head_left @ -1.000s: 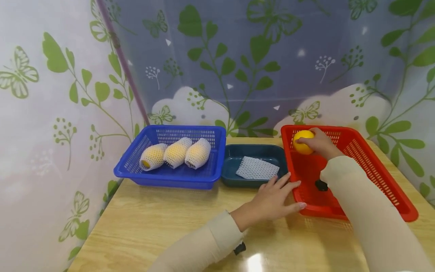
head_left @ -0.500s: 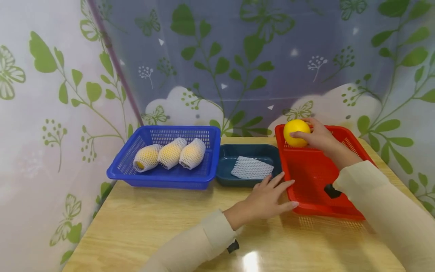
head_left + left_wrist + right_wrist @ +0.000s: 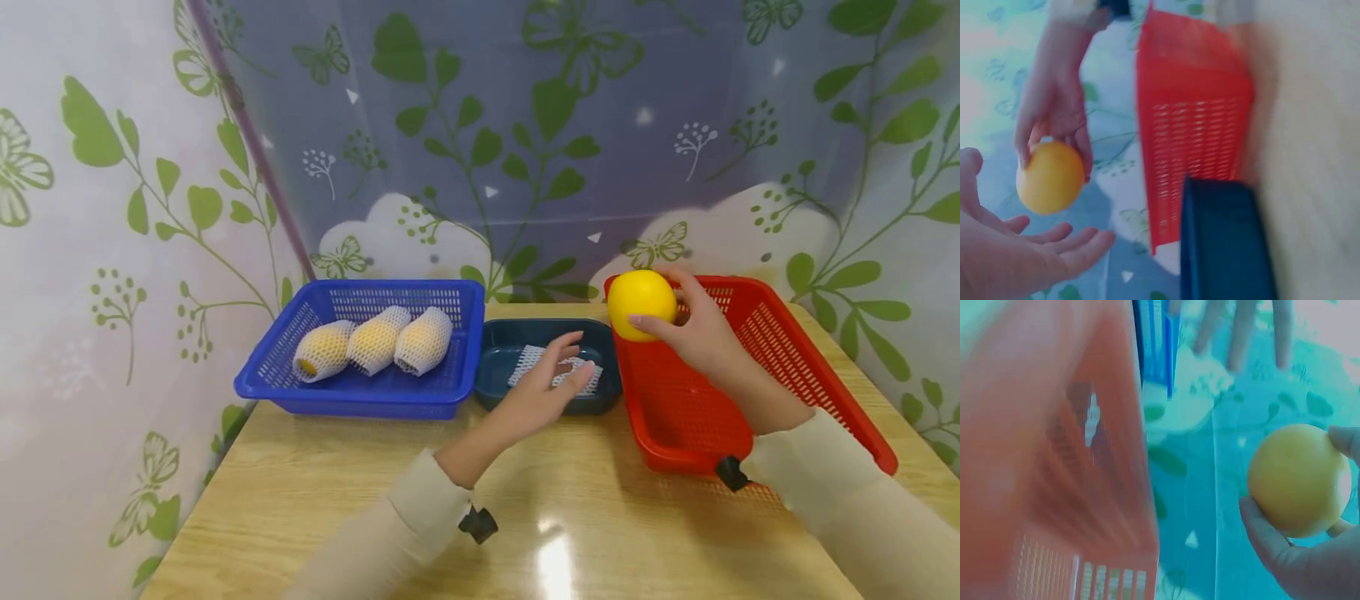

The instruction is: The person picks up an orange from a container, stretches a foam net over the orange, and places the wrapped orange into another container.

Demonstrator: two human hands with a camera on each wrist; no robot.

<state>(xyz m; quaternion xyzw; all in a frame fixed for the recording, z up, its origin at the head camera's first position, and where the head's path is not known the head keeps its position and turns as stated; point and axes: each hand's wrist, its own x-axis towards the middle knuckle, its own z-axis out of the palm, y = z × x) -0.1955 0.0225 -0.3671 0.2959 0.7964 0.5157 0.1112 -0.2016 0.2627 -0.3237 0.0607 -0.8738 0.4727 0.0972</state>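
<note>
In the head view my right hand (image 3: 708, 337) holds a round yellow fruit (image 3: 637, 300) above the left rim of the red basket (image 3: 686, 425). The right wrist view shows the fruit (image 3: 1297, 481) gripped between thumb and fingers. My left hand (image 3: 528, 400), fingers spread and bare of anything, hovers over the front of a dark green tray (image 3: 592, 407). A white foam net sleeve (image 3: 525, 364) lies in that tray, partly hidden by the left hand. From the left wrist, the left hand (image 3: 1022, 256) appears palm up, close to the fruit (image 3: 1052, 181).
On the left stands a blue basket (image 3: 375, 408) with three yellow fruits (image 3: 378, 337) in white foam nets. Tray and baskets sit side by side on a wooden table (image 3: 315, 475). A patterned cloth (image 3: 450, 167) hangs behind them.
My right hand has lifted the yellow fruit out of the red basket and brought it left and closer. The left hand has left the red basket's rim and moved left, over the tray.
</note>
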